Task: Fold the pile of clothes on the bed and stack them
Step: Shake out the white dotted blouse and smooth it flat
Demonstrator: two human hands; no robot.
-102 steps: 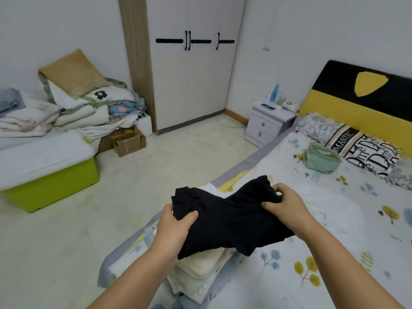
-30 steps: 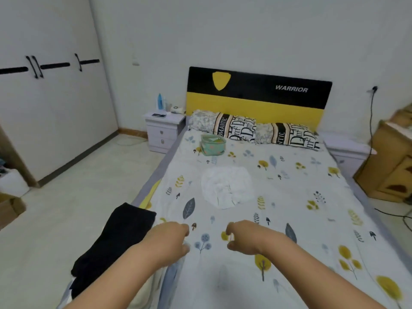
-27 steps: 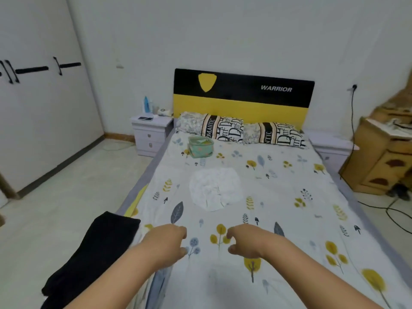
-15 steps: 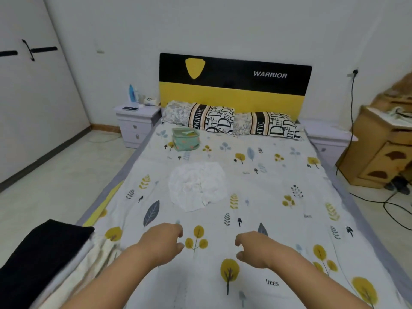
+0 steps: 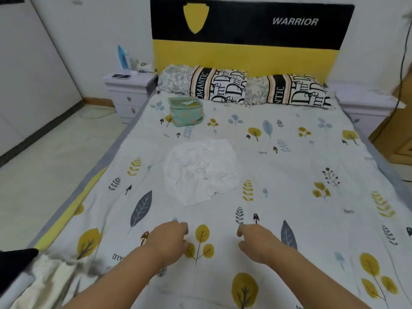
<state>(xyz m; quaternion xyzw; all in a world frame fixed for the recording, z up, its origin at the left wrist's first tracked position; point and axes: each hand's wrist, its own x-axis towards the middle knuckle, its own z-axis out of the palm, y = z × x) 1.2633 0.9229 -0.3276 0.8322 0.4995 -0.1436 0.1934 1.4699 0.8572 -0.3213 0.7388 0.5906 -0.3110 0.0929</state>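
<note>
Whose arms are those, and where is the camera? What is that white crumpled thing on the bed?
There is no machine here. A person wears a camera on the head, so you see their own two arms reaching out. The left hand and right hand hover over the bed with loosely curled fingers, holding nothing. The white thing is a crumpled piece of clothing waiting to be folded. The folded stack with a black top sits at the lower left. A small green bag lies near the pillows.
</note>
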